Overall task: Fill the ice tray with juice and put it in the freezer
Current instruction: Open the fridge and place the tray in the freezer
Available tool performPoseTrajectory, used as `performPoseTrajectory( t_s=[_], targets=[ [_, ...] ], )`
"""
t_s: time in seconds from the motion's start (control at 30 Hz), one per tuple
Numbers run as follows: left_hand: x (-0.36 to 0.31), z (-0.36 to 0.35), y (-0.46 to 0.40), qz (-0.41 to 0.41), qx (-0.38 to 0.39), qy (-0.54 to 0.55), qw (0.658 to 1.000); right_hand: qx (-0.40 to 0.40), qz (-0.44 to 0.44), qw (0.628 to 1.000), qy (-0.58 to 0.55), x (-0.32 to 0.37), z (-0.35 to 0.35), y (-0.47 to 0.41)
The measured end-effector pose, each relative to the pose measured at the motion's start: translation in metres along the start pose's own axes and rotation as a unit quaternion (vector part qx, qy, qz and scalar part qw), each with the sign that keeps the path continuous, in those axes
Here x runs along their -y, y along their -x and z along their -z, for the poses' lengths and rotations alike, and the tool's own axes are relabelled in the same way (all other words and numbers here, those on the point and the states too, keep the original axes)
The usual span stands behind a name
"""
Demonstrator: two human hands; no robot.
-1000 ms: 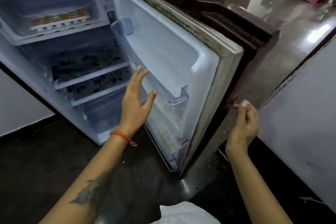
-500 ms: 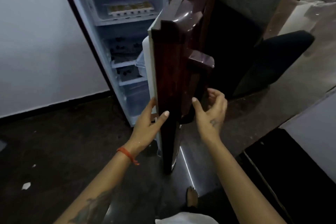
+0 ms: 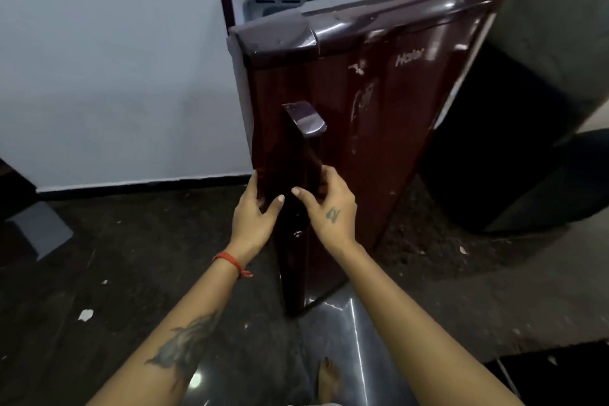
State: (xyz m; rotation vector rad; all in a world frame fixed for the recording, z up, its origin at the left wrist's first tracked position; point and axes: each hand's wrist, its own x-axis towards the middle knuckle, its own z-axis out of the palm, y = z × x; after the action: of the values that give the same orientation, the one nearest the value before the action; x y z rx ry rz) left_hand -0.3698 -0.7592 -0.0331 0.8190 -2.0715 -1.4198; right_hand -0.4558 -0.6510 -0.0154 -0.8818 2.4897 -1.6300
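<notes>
We take the fridge door (image 3: pixel 379 128) as landmark. It stands partly ajar, its free edge toward us, hinge side to the right; a narrow gap at its top left shows a strip of the white freezer compartment (image 3: pixel 267 6).

Left hand (image 3: pixel 255 221): on the door's free edge, just below the handle (image 3: pixel 301 155), thumb across the front and fingers wrapped behind the edge, so grasping the edge. Right hand (image 3: pixel 329 208): on the handle's right side, fingers tucked behind it and thumb forward, loosely grasping the handle. We judge the two-sided hold lets the door be swung and steadied, likely to shut it.

Ice tray: not visible from here; the door blocks the interior. If it sits in the freezer, it lies behind the door's upper part. We cannot tell its long axis or heading.

The handle's long axis runs vertically down the door. A bare foot (image 3: pixel 328 379) stands below the door's lower corner.
</notes>
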Motion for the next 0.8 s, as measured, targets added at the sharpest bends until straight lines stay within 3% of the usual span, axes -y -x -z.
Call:
performPoseTrajectory(
  t_s=[0.33,0.7,0.8],
  targets=[
    [0.015,0.019,-0.113,0.043,-0.077,-0.003,0.996,0.053,0.067,0.993,0.077,0.023,-0.078,-0.095],
    [0.042,0.042,-0.195,0.043,-0.019,-0.013,0.999,0.016,0.033,0.993,0.112,0.035,-0.145,-0.161],
    [0.053,0.050,-0.212,0.028,-0.035,-0.014,0.999,-0.002,0.025,0.993,0.117,0.034,-0.158,-0.167]
  ],
)
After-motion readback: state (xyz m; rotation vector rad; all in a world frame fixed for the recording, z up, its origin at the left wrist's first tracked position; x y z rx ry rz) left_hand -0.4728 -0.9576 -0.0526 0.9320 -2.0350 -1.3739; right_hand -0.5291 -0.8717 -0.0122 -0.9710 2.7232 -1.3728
